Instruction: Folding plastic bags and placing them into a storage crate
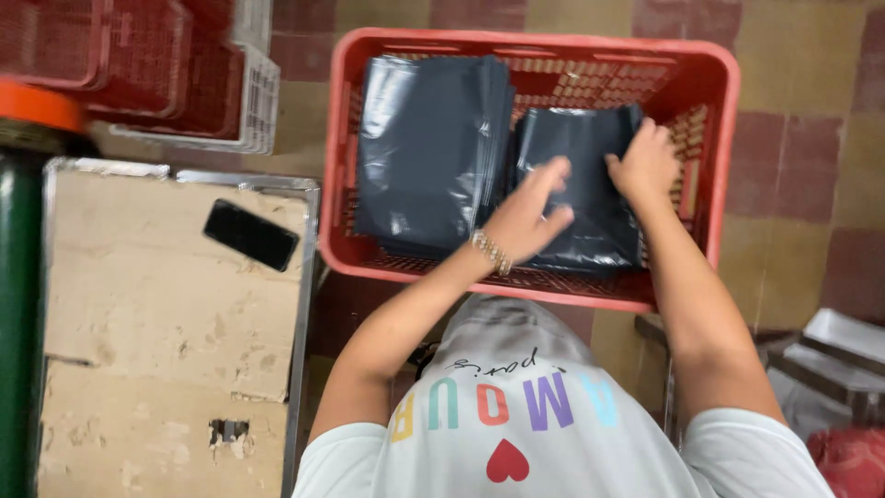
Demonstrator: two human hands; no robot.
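A red plastic crate (719, 111) stands on the floor in front of me. Inside lie two stacks of dark grey plastic bags: a taller stack (424, 138) on the left and a lower stack (590, 148) on the right. My left hand (530, 217), with a bracelet at the wrist, lies flat on the right stack with fingers apart. My right hand (645, 161) grips the far right edge of that same stack, fingers curled over it.
A worn wooden table with a metal rim (175, 304) stands at my left, a black phone (251, 234) on it. Stacked red and white crates (184, 74) sit at the back left. A green post (18, 304) and white trays (843, 346) flank the scene.
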